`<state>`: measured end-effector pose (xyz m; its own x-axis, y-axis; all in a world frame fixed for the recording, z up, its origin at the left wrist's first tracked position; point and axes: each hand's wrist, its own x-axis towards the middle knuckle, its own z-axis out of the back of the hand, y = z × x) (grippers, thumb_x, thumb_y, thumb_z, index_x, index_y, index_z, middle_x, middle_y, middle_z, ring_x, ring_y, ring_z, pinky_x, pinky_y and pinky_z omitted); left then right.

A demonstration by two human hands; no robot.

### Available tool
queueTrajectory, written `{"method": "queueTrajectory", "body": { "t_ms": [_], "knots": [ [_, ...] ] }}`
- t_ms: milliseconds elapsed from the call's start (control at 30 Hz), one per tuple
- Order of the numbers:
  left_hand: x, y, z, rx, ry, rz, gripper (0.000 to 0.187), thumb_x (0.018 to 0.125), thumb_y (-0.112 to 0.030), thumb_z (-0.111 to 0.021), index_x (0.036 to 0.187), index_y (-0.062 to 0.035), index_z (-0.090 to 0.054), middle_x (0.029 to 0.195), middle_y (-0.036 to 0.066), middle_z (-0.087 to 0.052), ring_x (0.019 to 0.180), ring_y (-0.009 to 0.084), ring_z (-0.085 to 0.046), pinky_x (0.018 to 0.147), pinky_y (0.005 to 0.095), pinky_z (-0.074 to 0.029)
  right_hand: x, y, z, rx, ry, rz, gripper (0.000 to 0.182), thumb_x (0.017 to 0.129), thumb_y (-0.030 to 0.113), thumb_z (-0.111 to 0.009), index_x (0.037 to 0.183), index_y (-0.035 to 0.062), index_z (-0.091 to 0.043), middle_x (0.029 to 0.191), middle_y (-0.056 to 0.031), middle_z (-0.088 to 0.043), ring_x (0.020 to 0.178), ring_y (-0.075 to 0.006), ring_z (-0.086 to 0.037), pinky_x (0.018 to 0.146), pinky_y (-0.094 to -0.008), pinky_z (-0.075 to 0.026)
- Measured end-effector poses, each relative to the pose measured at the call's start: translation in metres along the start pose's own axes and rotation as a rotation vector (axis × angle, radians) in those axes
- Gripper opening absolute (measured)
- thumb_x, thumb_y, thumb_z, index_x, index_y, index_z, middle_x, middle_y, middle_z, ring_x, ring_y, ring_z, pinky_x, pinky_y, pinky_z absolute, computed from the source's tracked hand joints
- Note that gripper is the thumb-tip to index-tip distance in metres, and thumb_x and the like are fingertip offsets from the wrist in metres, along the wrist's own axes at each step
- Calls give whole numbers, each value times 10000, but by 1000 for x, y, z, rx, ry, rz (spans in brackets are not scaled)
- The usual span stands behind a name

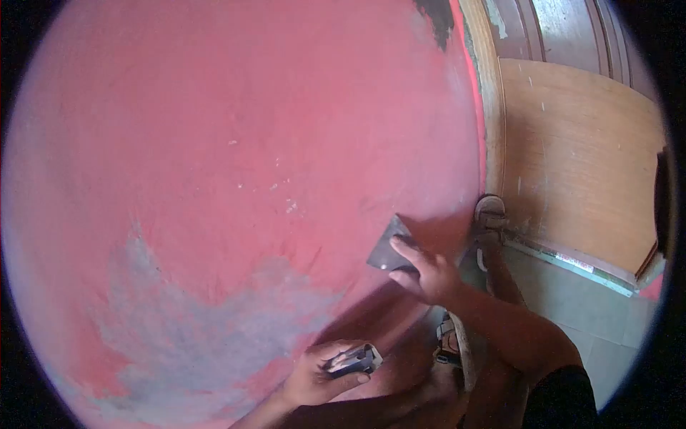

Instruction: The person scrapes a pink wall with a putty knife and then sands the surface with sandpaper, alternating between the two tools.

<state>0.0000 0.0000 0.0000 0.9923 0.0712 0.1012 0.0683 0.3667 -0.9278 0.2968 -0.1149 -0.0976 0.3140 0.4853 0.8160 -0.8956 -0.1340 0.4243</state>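
Note:
My right hand (429,275) is closed on a flat dark metal scraper (389,247), its thumb and fingers pressed on the blade. The blade lies at or very near the red wall (321,143); exact contact cannot be made out. Lower and to the left, my left hand (318,375) wraps round a small dark and pale tool (354,361), whose kind is unclear. Grey patches (214,329) spread over the lower left of the wall, and a few small white marks lie near its middle.
A wooden frame (493,107) edges the wall on the right, with a brown wooden panel (572,164) beyond it. Pale floor tiles (607,322) show at the lower right. Sandalled feet (490,214) stand near the wall's base.

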Motion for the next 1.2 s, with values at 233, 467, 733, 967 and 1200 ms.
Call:
{"method": "queueTrajectory", "body": {
  "t_ms": [233, 467, 733, 967, 1200],
  "knots": [
    [15, 10, -14, -29, -53, -95, 452, 917, -44, -801, 1329, 31, -631, 1209, 87, -715, 1081, 126, -664, 956, 308, -540, 7, -21, 20, -6, -9, -76, 621, 976, 373, -709, 1473, 48, -529, 1301, -249, -674, 1135, -437, -687, 979, -496, -550],
    [15, 17, -25, -92, -61, -86, 456, 920, -46, -800, 1335, 33, -628, 1197, 81, -715, 1071, 121, -662, 955, 308, -538, 9, -4, 25, -138, 120, -69, 620, 964, 372, -713, 1472, 67, -531, 1358, -203, -660, 1187, -421, -666, 989, -477, -553],
    [17, 15, -19, -56, -54, -112, 462, 914, -48, -807, 1331, 40, -627, 1190, 76, -713, 1061, 122, -661, 950, 301, -532, 11, 7, 29, -42, 60, -111, 613, 976, 361, -719, 1500, 106, -528, 1373, -238, -642, 1219, -410, -650, 1026, -502, -524],
    [13, 15, -22, -61, -73, -70, 465, 910, -36, -806, 1330, 47, -626, 1185, 72, -711, 1060, 114, -652, 946, 300, -532, -10, -50, 25, -187, 64, 62, 606, 972, 366, -705, 1459, 41, -545, 1281, -260, -682, 1183, -415, -670, 995, -486, -545],
    [17, 16, -21, -65, -63, -108, 479, 906, -49, -816, 1339, 32, -628, 1175, 70, -714, 1048, 107, -657, 940, 296, -538, 24, 26, 32, 41, 92, -73, 604, 988, 404, -676, 1457, 44, -555, 1306, -249, -673, 1214, -405, -657, 1007, -470, -541]
  ]
}}
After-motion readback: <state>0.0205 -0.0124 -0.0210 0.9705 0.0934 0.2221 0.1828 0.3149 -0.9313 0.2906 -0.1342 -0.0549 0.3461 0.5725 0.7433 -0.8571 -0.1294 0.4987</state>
